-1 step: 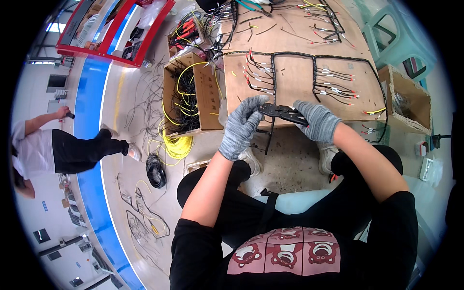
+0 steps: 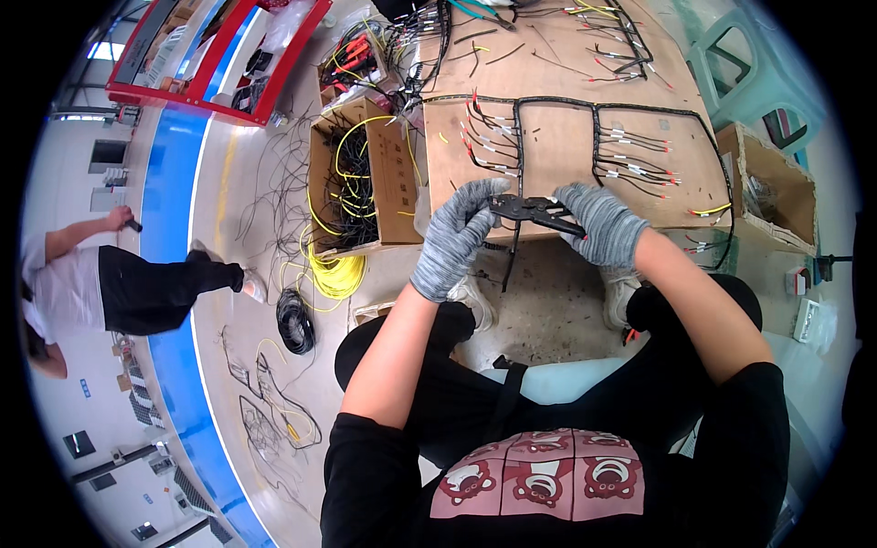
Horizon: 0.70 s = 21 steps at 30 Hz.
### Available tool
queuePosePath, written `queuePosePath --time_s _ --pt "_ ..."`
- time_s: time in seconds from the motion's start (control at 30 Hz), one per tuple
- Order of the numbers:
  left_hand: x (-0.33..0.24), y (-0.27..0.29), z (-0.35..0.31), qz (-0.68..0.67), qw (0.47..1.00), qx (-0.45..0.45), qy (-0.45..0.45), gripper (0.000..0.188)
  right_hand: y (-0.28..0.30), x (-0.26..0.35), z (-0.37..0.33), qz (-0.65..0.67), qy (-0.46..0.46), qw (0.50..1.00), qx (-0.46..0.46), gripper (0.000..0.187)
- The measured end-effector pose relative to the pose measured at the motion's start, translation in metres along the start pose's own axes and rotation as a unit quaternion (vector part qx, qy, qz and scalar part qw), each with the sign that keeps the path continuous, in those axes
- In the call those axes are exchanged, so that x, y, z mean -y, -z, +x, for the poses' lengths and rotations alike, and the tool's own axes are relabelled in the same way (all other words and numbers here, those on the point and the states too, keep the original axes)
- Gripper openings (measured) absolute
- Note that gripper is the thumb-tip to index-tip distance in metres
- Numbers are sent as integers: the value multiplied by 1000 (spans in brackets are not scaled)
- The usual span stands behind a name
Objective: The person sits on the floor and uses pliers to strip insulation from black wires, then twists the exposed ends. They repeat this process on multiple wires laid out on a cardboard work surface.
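Observation:
Both my hands wear grey knit gloves and meet at the near edge of the wooden board (image 2: pixel 559 155). In my right hand (image 2: pixel 607 226) are the handles of black crimping pliers (image 2: pixel 534 210), their jaws pointing left. My left hand (image 2: pixel 457 236) is closed right at the jaws, fingertips pinched; whatever lies between them is too small to make out. Behind the pliers, a black taped wire harness (image 2: pixel 557 102) lies across the board. Its branches end in several thin black wires (image 2: pixel 635 173) with white markers and red tips. One taped branch hangs over the near edge below the pliers.
Left of the board stands a cardboard box (image 2: pixel 395 183) of black and yellow wire, with a yellow coil (image 2: pixel 335 276) and a black coil (image 2: pixel 294 321) on the floor. Another carton (image 2: pixel 776 196) and a pale green stool (image 2: pixel 754 78) are at right. A person (image 2: pixel 137 283) stands far left.
My hands and the pliers stay almost in place. The pliers' handles show slightly farther apart than before.

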<state>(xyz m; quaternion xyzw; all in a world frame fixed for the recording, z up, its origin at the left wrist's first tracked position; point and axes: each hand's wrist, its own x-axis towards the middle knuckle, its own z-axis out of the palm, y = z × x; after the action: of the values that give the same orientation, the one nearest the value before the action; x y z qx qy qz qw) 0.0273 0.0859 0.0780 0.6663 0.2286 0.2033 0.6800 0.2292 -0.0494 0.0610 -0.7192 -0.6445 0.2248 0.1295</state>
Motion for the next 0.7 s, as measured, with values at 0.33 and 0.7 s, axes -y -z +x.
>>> queuePosePath --time_s 0.33,0.7 --pt "-28 20 19 -61 980 127 141 43 20 -2 1 -56 65 993 -75 57" --pt "-28 23 26 -92 971 172 137 43 16 -3 10 -45 58 994 -76 48"
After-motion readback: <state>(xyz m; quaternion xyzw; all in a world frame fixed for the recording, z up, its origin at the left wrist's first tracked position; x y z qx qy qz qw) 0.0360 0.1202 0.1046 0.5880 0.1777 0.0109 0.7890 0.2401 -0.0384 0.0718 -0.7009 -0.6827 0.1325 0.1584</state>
